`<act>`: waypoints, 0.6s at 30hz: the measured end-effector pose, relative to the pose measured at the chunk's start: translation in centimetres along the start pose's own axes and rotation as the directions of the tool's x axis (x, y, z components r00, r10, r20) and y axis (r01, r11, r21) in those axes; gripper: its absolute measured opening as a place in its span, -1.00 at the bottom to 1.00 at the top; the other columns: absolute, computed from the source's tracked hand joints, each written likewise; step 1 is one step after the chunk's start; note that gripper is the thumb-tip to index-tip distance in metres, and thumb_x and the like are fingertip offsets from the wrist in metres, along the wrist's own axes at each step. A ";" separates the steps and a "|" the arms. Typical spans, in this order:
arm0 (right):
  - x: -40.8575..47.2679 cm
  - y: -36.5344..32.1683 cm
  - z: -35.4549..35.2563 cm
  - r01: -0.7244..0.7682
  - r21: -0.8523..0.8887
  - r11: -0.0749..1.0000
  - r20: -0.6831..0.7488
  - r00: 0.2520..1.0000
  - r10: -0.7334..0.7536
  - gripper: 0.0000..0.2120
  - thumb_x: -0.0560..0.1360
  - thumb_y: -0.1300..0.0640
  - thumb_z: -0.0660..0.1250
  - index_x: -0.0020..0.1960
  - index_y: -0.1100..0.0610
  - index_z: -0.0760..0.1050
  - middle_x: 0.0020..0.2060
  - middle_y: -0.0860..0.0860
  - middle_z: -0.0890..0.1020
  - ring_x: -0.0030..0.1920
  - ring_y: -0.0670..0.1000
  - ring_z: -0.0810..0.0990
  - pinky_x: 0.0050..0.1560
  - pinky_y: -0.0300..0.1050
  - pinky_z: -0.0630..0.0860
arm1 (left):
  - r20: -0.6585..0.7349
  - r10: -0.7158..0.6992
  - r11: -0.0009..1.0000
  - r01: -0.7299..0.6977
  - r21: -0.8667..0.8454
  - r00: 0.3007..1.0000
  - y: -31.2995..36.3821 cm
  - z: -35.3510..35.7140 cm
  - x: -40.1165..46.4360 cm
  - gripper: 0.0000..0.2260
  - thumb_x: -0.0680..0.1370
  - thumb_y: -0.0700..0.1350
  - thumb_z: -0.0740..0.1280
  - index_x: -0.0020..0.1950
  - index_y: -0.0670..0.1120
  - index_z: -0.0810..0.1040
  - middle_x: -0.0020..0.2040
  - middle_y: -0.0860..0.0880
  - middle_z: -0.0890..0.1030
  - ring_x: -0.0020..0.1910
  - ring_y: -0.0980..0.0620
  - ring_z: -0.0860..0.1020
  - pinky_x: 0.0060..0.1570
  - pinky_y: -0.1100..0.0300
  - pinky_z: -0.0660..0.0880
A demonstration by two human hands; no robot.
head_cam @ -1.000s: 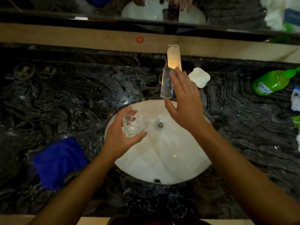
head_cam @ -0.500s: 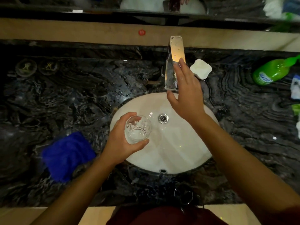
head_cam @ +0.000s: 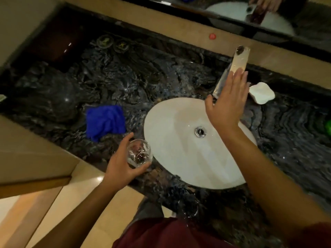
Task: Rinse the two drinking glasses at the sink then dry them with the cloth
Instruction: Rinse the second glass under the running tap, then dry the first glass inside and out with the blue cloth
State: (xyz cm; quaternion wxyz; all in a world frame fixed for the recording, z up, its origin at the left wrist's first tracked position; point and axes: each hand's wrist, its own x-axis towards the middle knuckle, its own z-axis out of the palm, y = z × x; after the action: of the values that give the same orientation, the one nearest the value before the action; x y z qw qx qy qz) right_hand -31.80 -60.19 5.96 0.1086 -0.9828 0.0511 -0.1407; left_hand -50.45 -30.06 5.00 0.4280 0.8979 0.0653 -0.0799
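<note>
A bathroom vanity is lying below, dimly lit and looking like one in a home or a hotel room. A white oval basin (head_cam: 172, 133) is sitting sunk into a dark, veined marble counter (head_cam: 125, 76), with a chrome drain (head_cam: 200, 131) shining at its bottom. A tall, flat chrome tap (head_cam: 231, 68) is rising at the back edge, and a white soap dish (head_cam: 261, 93) is resting just beside it. A mirror (head_cam: 250, 17) is running along the wall above a beige ledge, reflecting the basin. Pale tiles are gleaming on the floor (head_cam: 89, 203) in front of the counter.
</note>
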 end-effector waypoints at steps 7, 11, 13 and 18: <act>0.0 0.4 0.0 0.020 0.034 0.999 0.023 1.000 -0.020 -0.17 0.53 -0.08 0.21 0.65 0.25 -0.01 0.65 0.23 0.04 0.66 0.25 -0.04 0.63 0.24 -0.04 | -0.161 -0.109 0.990 0.122 0.072 0.981 -1.8 0.3 -4.1 -0.10 0.31 0.30 0.52 0.54 -0.02 0.31 0.33 0.01 0.58 0.27 0.03 0.59 0.27 -0.08 0.57; 0.0 0.9 0.3 0.047 0.009 0.999 0.023 0.999 -0.048 -0.17 0.53 -0.10 0.20 0.65 0.25 -0.01 0.65 0.24 0.03 0.66 0.25 -0.04 0.63 0.23 -0.04 | -0.200 -0.140 0.978 0.167 0.126 0.970 -2.9 0.7 -4.9 -0.13 0.29 0.20 0.60 0.48 -0.07 0.33 0.30 -0.07 0.62 0.22 0.00 0.61 0.20 -0.03 0.59; -0.1 1.0 0.3 0.051 0.016 0.999 0.012 0.999 -0.051 -0.17 0.53 -0.09 0.20 0.65 0.25 -0.01 0.65 0.24 0.04 0.66 0.26 -0.04 0.63 0.22 -0.05 | -0.213 -0.165 0.974 0.193 0.120 0.963 -3.5 0.9 -5.0 -0.14 0.28 0.11 0.65 0.46 -0.10 0.34 0.28 -0.11 0.63 0.20 -0.01 0.61 0.20 0.01 0.58; 0.0 0.6 0.2 0.039 -0.003 0.999 0.019 0.999 -0.039 -0.17 0.52 -0.07 0.22 0.65 0.27 -0.01 0.64 0.26 0.05 0.65 0.27 -0.03 0.62 0.25 -0.03 | -0.160 -0.151 0.977 0.172 0.124 0.976 -4.9 0.5 -4.5 -0.12 0.29 0.06 0.68 0.48 -0.09 0.31 0.27 -0.09 0.60 0.19 0.00 0.61 0.22 0.01 0.59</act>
State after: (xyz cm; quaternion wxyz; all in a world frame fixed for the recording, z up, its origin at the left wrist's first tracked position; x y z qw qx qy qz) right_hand -31.74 -60.75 5.61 0.1047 -0.9850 0.0314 -0.1334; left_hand -55.83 -27.65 1.88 0.3514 0.9202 0.1644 -0.0513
